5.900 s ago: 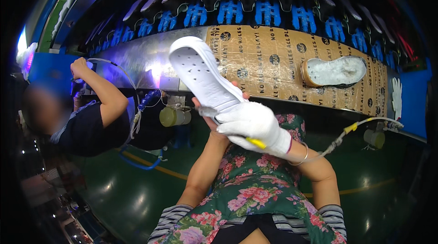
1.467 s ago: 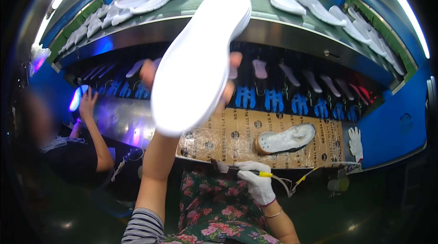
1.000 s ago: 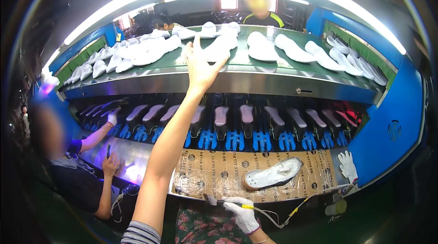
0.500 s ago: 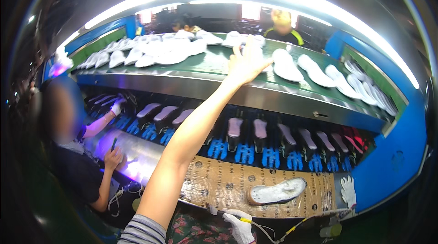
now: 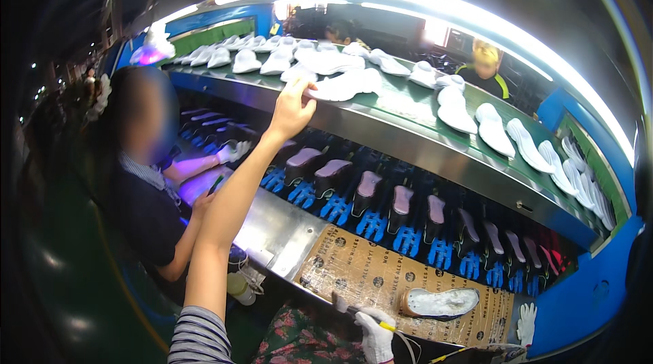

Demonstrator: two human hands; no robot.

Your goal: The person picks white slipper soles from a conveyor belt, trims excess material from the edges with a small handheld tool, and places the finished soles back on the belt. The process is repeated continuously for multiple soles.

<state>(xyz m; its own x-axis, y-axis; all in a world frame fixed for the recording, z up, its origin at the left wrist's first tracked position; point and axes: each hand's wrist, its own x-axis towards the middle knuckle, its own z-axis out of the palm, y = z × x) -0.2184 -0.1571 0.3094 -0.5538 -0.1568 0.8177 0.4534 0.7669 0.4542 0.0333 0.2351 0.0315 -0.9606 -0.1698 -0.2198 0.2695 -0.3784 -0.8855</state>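
Observation:
My bare left hand (image 5: 294,111) reaches up to the front edge of the upper green belt. Its fingers pinch the near end of a white shoe sole (image 5: 348,85) at the belt's edge. Low in the view, my right hand (image 5: 376,340) wears a white glove and is closed around a brush (image 5: 340,303) with its bristles pointing left. A thin tube with yellow tape runs from that hand to the right. On the cardboard-topped work surface (image 5: 354,265) lies one more sole (image 5: 442,303), white inside with a tan rim, apart from both hands.
Many white soles, such as this one (image 5: 493,131), lie along the upper belt (image 5: 408,102). Below, dark shoes (image 5: 401,201) pass on blue holders (image 5: 406,240). A co-worker (image 5: 146,180) sits close on my left. A spare white glove (image 5: 526,323) lies at the right end.
My left hand has moved left along the upper belt and now grips a white sole. The view has turned left. My right hand still holds the brush.

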